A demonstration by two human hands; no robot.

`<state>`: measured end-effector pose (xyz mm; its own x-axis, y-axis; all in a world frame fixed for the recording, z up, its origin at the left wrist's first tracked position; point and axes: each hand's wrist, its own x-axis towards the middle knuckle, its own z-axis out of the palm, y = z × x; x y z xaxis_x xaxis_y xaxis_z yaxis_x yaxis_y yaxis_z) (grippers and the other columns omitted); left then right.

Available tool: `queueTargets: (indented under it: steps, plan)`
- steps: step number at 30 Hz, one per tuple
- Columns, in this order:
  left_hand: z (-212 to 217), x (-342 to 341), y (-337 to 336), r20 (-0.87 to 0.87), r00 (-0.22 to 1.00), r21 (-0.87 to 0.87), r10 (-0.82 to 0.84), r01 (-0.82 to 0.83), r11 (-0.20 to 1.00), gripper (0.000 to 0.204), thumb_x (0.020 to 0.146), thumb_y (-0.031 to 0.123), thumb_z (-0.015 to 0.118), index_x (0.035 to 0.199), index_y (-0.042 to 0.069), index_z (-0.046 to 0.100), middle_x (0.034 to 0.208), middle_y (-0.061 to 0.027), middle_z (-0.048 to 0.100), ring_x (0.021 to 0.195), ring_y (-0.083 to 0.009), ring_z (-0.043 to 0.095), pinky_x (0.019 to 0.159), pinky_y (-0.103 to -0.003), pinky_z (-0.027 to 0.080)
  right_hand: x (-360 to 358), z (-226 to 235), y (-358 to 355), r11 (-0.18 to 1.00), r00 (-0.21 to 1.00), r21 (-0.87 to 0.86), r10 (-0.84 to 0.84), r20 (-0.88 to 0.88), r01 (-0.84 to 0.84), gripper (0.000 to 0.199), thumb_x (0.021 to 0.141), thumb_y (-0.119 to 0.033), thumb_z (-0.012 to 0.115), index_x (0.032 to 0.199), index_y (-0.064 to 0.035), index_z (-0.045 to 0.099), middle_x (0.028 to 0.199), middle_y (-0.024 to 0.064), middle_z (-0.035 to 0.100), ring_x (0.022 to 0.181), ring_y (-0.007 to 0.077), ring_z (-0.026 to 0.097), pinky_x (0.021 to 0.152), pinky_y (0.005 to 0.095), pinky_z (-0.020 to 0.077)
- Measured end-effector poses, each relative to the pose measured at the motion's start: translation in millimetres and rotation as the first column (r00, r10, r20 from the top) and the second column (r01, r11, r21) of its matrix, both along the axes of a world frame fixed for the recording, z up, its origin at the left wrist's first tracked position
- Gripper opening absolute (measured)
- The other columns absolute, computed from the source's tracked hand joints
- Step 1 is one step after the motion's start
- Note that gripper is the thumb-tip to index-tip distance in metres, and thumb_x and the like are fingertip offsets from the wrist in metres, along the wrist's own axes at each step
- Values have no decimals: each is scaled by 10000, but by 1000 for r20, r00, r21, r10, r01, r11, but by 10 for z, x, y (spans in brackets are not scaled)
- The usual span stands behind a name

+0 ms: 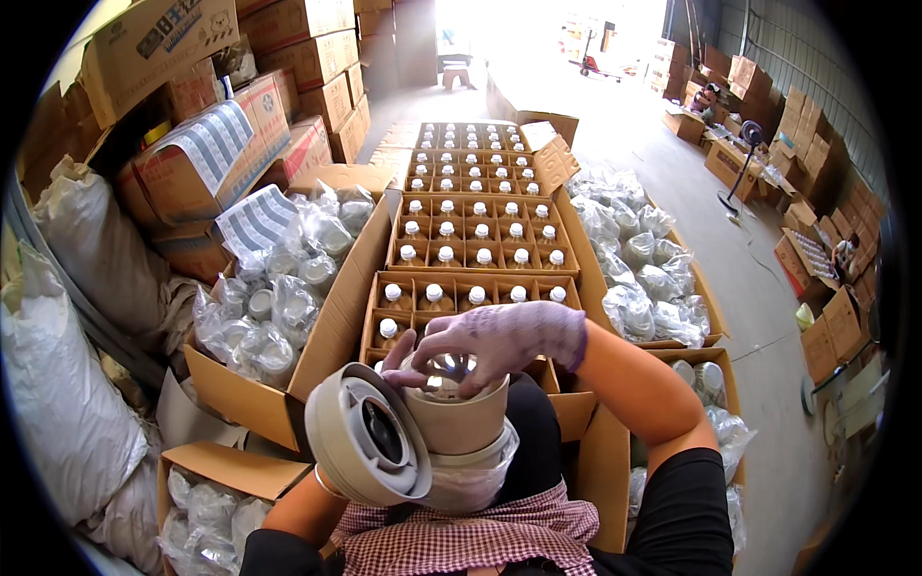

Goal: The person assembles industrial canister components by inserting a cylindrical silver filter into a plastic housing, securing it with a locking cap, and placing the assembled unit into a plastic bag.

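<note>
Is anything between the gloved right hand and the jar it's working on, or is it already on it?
Nothing visible stands between them. The gloved right hand already rests fingers-down on the shiny top of the tan jar. The tape dispenser sits to the jar's left, beside it rather than in the way; the left hand is hidden behind it.

Looks like a warehouse or packing floor to me. Stacked cardboard boxes [307, 58] line the walls, open cartons of capped bottles [477, 230] run in a row down the concrete floor [691, 202], bagged lids [643, 269] fill more boxes, and a pallet jack [597, 63] sits by the bright doorway.
</note>
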<state>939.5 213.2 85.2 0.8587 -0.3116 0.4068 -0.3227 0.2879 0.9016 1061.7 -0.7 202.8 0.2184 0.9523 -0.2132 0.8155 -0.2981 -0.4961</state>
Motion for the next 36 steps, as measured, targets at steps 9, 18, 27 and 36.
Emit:
queueTargets:
  steps: [9,18,27,36]
  plan:
    - [-44,-35,58,-94,995,-60,-34,28,998,371,1013,263,637,1312,43,632,1546,-161,439,1407,-253,464,1160,-376,380,-143,-136,71,966,960,148,-178,-215,213,531,794,-276,811,1282,-118,671,1205,105,678,1143,269,667,998,408,535]
    - [-83,-60,9,-146,987,-109,-64,48,993,410,1010,266,639,1345,32,606,1493,-152,492,1346,-226,514,1115,-340,427,-40,-413,-191,955,942,295,79,-326,22,379,813,-109,821,1166,-74,687,1320,97,564,1235,263,595,1076,403,495]
    - [-182,-108,17,-310,931,-295,-195,100,950,451,1006,268,640,1378,20,580,1440,-143,545,1286,-200,564,1070,-303,475,-375,-495,-68,925,962,290,-271,45,247,298,822,-313,765,1064,-140,752,1070,142,671,948,317,722,845,442,589]
    - [-121,-218,-127,-158,987,-116,-13,-6,993,422,1024,397,603,1265,54,651,1369,-129,624,1520,-269,341,1223,-402,307,-478,-595,-121,892,954,344,-296,-50,294,333,828,-267,804,1145,-167,810,1117,102,650,963,278,692,881,391,577]
